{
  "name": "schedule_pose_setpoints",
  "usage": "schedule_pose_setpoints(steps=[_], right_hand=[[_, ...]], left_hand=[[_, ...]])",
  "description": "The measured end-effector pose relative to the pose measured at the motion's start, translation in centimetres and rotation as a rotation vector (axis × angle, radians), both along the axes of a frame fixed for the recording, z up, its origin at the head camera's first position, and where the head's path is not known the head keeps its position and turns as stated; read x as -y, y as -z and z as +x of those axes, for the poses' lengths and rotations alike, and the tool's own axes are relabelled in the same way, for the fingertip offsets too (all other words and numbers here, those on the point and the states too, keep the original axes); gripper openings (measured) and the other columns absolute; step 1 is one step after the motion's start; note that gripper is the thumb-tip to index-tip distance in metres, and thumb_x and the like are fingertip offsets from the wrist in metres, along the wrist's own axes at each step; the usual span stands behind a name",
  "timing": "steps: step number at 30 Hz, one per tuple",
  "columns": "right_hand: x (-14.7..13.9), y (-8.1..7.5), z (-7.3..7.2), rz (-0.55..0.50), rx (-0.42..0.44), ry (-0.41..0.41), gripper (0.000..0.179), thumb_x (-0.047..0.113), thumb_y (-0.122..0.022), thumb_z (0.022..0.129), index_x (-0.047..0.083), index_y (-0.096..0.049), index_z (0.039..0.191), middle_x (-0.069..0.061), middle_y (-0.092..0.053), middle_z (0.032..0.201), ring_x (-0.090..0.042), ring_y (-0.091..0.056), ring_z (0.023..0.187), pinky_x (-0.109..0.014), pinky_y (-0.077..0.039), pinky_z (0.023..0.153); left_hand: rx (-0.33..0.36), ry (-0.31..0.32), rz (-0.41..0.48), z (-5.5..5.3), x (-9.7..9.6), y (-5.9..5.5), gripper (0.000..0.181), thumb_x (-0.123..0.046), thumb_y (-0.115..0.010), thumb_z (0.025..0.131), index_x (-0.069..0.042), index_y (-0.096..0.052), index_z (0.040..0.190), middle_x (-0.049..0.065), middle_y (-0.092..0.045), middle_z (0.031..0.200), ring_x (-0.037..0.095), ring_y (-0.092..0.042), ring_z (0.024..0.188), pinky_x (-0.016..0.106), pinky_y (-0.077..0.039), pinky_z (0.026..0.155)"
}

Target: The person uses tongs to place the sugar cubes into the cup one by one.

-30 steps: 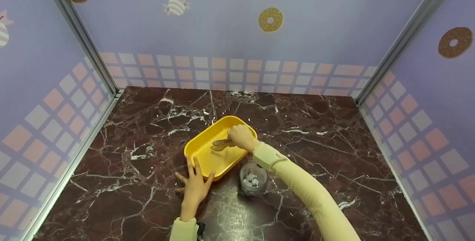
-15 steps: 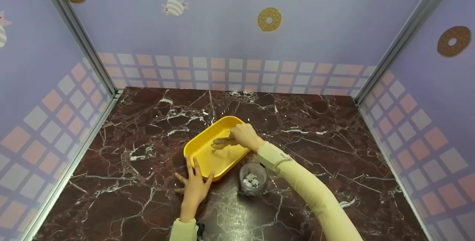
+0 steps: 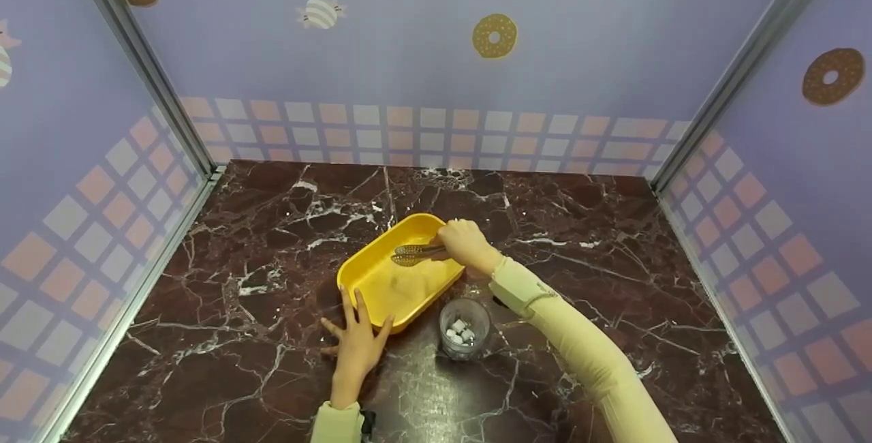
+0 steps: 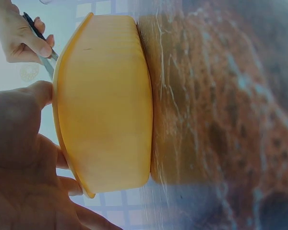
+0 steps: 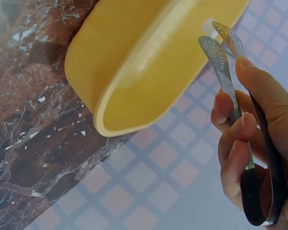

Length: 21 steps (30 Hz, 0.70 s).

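My right hand (image 3: 466, 245) grips a pair of metal tongs (image 5: 225, 72) with black handles and perforated tips. Over the inside of a yellow tub (image 3: 368, 269), the tips stand a little apart. A small pale patch shows just behind them in the right wrist view. My left hand (image 3: 359, 344), fingers spread, rests on the tub's near-left corner; the left wrist view has its thumb and fingertips (image 4: 69, 186) right at the rim. A clear cup (image 3: 465, 311) with several white cubes (image 3: 460, 332) in it stands right of the tub, beneath my right forearm.
All this stands on a dark red marbled tabletop (image 3: 272, 361) with white veins. Lilac panels (image 3: 409, 48) in grey metal frames enclose it at the back and both sides. Small white specks (image 5: 62, 127) lie on the marble near the tub.
My right hand and the tongs have moved right, toward the tub's right rim, and the tips have shifted slightly up in the view. My left hand, the tub and the cup stay in place.
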State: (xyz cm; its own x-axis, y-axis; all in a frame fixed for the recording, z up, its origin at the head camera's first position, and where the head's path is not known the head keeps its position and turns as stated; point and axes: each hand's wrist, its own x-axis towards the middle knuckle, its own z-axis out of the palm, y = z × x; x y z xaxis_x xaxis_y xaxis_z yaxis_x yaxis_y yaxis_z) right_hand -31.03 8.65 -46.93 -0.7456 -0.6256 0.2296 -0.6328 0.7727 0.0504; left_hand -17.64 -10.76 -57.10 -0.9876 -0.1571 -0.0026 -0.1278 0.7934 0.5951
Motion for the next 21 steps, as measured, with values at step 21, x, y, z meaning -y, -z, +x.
schedule_pose_setpoints(steps=[21], right_hand=[[-4.5,-6.0,2.4,-0.141,0.052,-0.022,0.028,0.041,-0.069,0.072,0.024,-0.073,0.094,0.001,-0.072,0.081,-0.020,-0.060,0.057,-0.037,-0.047,0.050]], left_hand=[[-0.004,0.016,0.001,0.1,0.1,0.0,0.081,-0.050,-0.047,0.087,-0.005,-0.012,0.144,0.015,0.007,0.150,0.069,0.004,0.116,0.083,-0.009,0.072]])
